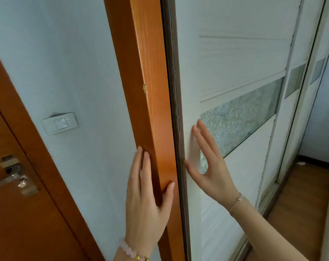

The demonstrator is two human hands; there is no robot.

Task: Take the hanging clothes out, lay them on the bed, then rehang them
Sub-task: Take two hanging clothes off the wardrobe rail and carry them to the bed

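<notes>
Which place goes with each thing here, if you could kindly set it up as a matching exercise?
Things:
1. left hand
2. right hand
3. light switch
4. door handle

Places:
A. on the pale wall
B. resting on the orange wooden post
C. on the brown door
D. flat against the white sliding door

Pairs: 1-B, 2-D, 3-A, 4-C

The white sliding wardrobe door [235,72], banded with frosted glass [241,121], stands shut.
</notes>
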